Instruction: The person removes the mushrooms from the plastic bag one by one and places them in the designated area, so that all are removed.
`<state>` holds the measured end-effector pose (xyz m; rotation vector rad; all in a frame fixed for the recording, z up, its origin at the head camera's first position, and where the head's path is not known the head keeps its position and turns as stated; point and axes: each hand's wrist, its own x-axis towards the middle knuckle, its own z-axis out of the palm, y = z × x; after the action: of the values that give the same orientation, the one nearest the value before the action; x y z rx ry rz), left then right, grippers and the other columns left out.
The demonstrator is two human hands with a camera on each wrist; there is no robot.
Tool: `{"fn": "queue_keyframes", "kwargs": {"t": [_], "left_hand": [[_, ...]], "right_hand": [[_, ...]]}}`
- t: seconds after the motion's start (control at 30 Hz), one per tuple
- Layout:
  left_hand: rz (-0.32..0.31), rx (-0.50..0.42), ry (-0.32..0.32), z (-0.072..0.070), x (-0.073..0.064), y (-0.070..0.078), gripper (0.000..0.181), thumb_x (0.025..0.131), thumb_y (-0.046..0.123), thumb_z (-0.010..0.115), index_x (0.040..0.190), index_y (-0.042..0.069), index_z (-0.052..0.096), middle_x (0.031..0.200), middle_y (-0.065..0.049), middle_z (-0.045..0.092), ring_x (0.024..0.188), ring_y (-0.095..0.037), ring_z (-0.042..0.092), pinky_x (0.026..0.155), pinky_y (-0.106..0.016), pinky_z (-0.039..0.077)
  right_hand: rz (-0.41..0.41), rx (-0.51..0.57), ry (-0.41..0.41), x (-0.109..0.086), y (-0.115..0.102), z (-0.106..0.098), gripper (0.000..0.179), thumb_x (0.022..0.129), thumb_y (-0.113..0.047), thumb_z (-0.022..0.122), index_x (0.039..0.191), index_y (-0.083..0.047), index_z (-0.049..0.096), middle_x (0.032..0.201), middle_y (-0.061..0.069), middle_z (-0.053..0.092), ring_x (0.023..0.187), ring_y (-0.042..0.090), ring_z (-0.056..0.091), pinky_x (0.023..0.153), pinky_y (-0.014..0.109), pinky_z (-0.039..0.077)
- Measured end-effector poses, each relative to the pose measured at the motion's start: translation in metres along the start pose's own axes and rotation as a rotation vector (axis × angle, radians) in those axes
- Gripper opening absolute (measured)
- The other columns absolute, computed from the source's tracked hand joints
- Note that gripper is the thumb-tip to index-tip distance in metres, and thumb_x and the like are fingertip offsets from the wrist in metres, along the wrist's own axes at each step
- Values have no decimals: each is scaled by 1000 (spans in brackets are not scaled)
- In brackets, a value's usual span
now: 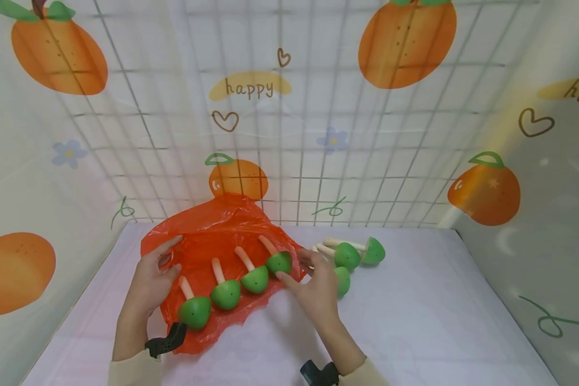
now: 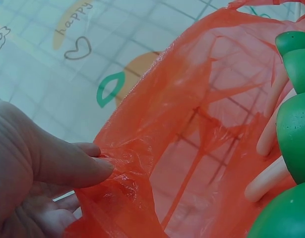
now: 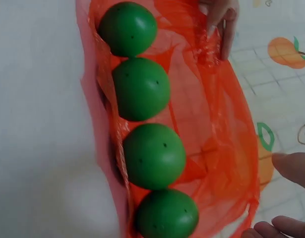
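A thin red plastic bag [image 1: 222, 214] lies spread on the table with its mouth open. Several mushroom-shaped pieces, each a green dotted cap [image 3: 153, 156] on a pale stick [image 1: 218, 271], lie in a slanting row in it, sticks toward the back. My left hand [image 1: 149, 281] is at the bag's left side; in the left wrist view its thumb and fingers pinch the crumpled rim. My right hand [image 1: 318, 287] is at the bag's right edge, thumb close to the rightmost cap [image 1: 279, 262]. In the right wrist view its fingers [image 3: 291, 225] and thumb stand apart.
Three more green-capped pieces [image 1: 373, 251] lie on the white table [image 1: 415, 316] just right of my right hand, partly behind it. A white wire grid [image 1: 366, 177] behind a printed sheet stands along the back. Printed sheets [image 1: 535, 257] flank both sides.
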<state>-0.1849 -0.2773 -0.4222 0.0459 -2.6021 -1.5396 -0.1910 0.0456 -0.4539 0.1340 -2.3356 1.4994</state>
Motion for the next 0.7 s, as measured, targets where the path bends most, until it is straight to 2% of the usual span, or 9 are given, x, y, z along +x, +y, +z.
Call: {"fn": "queue_keyframes", "kwargs": {"t": [0.4, 0.7], "left_hand": [[-9, -11, -3, -2, 0, 0, 63, 101, -7, 57, 161, 11, 44, 165, -22, 35, 148, -51, 37, 110, -57, 45], [-20, -14, -4, -2, 1, 0, 64, 101, -7, 57, 161, 11, 44, 164, -23, 36, 147, -50, 38, 110, -56, 45]], "right_hand": [[39, 13, -88, -5, 9, 36, 59, 80, -16, 94, 128, 2, 65, 124, 16, 71, 116, 32, 67, 101, 48, 57], [20, 19, -114, -8, 21, 54, 60, 79, -16, 94, 127, 5, 65, 122, 19, 72, 112, 35, 70, 98, 47, 59]]}}
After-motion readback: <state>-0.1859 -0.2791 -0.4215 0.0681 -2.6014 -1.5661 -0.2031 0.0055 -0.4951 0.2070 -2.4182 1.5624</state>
